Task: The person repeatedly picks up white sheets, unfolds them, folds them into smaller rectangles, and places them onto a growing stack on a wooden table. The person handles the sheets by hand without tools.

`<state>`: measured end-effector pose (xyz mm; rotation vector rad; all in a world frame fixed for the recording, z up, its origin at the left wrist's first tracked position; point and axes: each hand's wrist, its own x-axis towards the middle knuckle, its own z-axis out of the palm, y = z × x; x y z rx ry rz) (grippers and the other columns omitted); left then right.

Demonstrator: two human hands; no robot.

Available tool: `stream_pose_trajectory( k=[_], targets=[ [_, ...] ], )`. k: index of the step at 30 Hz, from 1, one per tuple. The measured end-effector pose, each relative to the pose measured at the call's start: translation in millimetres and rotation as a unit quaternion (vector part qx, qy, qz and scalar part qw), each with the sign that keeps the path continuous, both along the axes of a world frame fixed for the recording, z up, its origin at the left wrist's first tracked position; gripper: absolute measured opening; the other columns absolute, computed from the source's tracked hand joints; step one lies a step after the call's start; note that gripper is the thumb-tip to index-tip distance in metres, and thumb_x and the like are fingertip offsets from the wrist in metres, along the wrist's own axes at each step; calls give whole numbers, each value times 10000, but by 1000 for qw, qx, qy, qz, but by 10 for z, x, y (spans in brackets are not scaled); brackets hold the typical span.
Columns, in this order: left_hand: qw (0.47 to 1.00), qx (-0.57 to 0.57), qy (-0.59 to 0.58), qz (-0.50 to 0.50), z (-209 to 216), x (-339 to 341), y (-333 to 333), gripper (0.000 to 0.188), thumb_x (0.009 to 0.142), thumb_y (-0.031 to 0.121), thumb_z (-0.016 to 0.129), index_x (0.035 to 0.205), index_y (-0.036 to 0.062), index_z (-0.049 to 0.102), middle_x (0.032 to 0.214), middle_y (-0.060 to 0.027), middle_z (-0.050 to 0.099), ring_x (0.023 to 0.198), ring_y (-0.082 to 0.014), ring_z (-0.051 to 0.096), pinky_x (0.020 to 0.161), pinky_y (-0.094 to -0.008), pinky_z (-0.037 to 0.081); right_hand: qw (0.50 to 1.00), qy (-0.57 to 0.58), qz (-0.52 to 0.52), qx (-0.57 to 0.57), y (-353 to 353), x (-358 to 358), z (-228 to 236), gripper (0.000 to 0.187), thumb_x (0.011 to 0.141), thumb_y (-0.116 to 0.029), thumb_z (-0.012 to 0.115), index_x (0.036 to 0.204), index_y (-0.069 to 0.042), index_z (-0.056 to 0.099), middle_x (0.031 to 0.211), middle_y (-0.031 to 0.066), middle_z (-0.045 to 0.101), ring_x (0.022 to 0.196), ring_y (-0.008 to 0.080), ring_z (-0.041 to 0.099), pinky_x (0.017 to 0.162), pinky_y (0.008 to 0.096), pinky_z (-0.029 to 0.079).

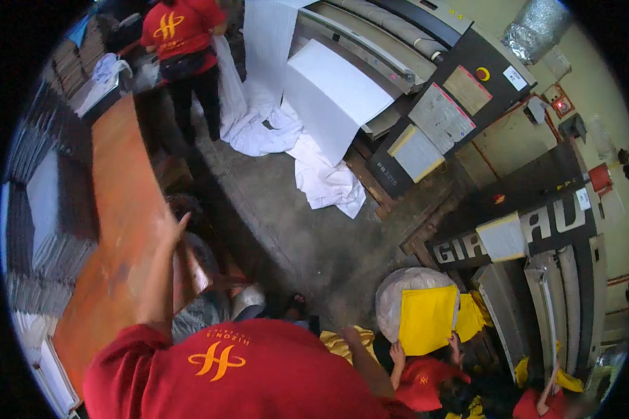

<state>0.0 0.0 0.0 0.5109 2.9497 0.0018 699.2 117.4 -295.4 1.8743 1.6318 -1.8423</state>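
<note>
My left arm reaches forward along an orange-brown tabletop (122, 202). At the table's right edge is my left hand (177, 229), its fingers stretched out and nothing visible in them. My right forearm points forward at the lower middle, and my right hand (352, 338) lies against a shiny yellow cloth (337, 344). The fingers of this hand are hard to make out, so whether they grip the cloth does not show. Beside the table, below my left hand, is a dark clutter with grey plastic (201, 322).
Tall stacks of folded grey-white linen (52, 209) line the left side. White sheets (325, 178) trail onto the floor from a large ironing machine (426, 91); a co-worker (189, 56) stands nearby. At lower right, another co-worker (430, 384) holds up a yellow cloth (426, 321) by a second machine (531, 237).
</note>
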Motion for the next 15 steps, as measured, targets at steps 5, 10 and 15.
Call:
stream_pose_trajectory(
  k=[5, 10, 15],
  targets=[
    [992, 42, 114, 16, -316, 80, -70, 679, 912, 491, 510, 1500, 277, 246, 1568, -153, 172, 1456, -345, 105, 1086, -675, 101, 944, -110, 245, 192, 1368, -271, -556, 243, 884, -216, 557, 1045, -54, 639, 1010, 132, 654, 917, 284, 615, 803, 411, 494],
    [986, 105, 133, 9, -329, 56, -179, 707, 915, 468, 519, 1498, 166, 258, 1563, -122, 200, 1460, -292, 127, 1113, -625, 87, 996, -49, -5, 75, 2628, -1746, -343, 255, 918, -336, 610, 1012, -100, 622, 650, -2, 523, 506, 130, 486, 453, 280, 420],
    [987, 81, 136, -8, -250, 94, -124, 695, 928, 425, 521, 1492, 111, 263, 1557, -115, 219, 1460, -292, 124, 1142, -555, 84, 959, 179, -196, -103, 3330, -3507, -134, 372, 885, -298, 682, 1165, -90, 552, 778, 29, 563, 612, 128, 546, 500, 267, 449]
  ],
)
